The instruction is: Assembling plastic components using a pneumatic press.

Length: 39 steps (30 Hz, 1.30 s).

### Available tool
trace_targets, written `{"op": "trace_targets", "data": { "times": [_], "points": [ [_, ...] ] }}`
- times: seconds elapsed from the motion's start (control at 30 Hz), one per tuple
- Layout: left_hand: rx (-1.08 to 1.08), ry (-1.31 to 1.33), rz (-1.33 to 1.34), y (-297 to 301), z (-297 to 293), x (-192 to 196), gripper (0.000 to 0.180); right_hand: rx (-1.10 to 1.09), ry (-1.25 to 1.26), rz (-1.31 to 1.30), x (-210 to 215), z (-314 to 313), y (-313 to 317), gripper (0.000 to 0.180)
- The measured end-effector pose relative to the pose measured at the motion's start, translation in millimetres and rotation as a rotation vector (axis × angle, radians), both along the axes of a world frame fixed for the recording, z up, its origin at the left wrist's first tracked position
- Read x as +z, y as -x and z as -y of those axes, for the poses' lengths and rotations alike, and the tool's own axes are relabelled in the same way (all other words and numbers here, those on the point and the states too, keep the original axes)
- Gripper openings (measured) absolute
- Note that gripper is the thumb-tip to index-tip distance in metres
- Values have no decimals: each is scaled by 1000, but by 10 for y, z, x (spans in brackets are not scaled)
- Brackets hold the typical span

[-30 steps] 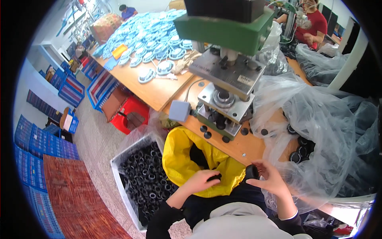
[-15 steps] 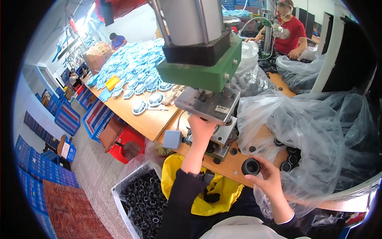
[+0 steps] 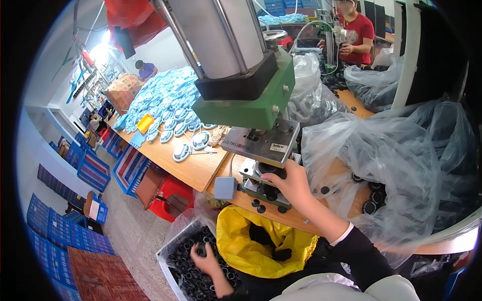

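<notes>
My right hand reaches to the press and grips a round black plastic part, thumb and fingers around its side. The part sits at the lower metal die, under the steel upper plate. My fingers partly hide it. Down at the left, my left hand is over a white bin full of black rings. Its thumb and fingers are apart, with dark rings visible between and beneath them; none is clearly held.
A yellow bag hangs open below the bench edge. Small black discs lie before the press. Clear plastic sheeting covers more black parts at right. Light-blue pieces are heaped on the far table. A co-worker in red works beyond.
My left hand has moved from the press down to the bin. My right hand has carried the black part from the bench's front up to the lower die. The view has shifted slightly.
</notes>
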<state>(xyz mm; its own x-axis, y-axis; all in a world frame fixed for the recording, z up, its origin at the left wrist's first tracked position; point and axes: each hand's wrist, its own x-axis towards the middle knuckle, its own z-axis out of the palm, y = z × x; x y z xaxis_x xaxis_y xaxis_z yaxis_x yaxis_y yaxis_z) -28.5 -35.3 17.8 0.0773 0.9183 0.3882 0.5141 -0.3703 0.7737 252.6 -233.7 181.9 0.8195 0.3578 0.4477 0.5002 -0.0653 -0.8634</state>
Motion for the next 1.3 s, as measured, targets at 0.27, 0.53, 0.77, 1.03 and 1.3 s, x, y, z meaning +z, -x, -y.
{"op": "trace_targets", "data": {
  "times": [0.27, 0.53, 0.77, 1.03, 1.3],
  "points": [
    [-128, -194, -250, -139, -417, 47, 61, 6, 181, -26, 111, 26, -70, 45],
    [-654, -508, -298, -2064, -513, 488, 36, -415, 331, -92, -534, 1414, 268, 37],
    [-779, -373, -523, -2296, -731, 222, 32, -660, 552, -12, -1076, 2079, -293, 37],
    [-740, -438, -450, -2338, -635, 234, 34, -744, 553, -11, -1057, 1778, -559, 61],
    [-735, -495, -348, -2257, -597, 283, 34, -583, 433, -140, -918, 1853, -320, 33]
  ]
}}
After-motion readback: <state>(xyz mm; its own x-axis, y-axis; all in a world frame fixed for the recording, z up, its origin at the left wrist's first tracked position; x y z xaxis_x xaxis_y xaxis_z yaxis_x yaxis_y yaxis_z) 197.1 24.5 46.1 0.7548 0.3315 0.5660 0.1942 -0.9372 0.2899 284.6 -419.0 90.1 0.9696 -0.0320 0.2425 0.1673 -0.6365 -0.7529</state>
